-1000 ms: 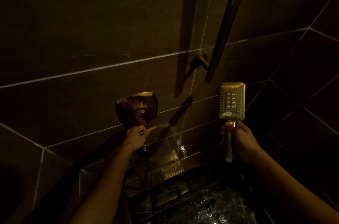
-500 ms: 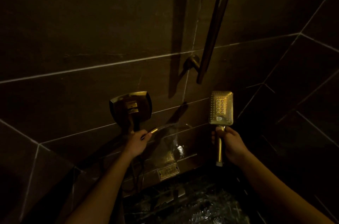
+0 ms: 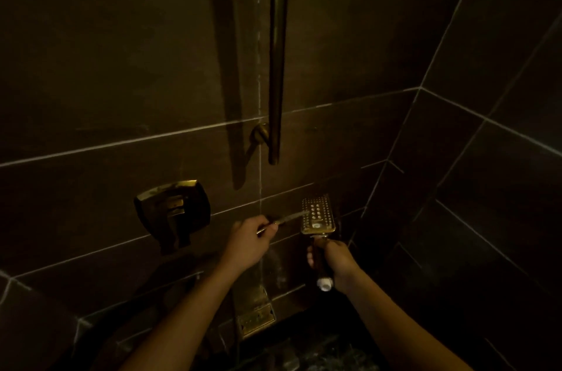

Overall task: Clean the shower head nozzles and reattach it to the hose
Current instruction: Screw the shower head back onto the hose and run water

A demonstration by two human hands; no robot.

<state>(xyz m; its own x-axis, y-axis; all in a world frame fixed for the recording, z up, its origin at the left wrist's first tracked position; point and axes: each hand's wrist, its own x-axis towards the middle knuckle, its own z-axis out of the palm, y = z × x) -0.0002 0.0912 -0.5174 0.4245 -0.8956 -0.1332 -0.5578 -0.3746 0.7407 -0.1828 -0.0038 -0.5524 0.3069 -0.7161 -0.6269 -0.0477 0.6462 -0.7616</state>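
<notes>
A gold rectangular shower head [image 3: 317, 215] stands upright, its nozzle face toward me. My right hand [image 3: 336, 261] grips its handle, whose white threaded end [image 3: 324, 284] sticks out below the hand with no hose on it. My left hand [image 3: 248, 241] holds the metal end of the hose [image 3: 275, 222], and a thin stream of water runs from it onto the nozzle face. The rest of the hose is lost in the dark.
A gold square mixer valve with lever [image 3: 172, 212] sits on the dark tiled wall to the left. A vertical riser rail [image 3: 278, 51] with its wall bracket [image 3: 260, 135] hangs above. A gold spout plate [image 3: 256, 319] is below, over a dark wet basin.
My left hand moved right with the hose end, away from the valve, so the stream now hits the nozzle face. The shower head tilted slightly, and the view shifted up and right.
</notes>
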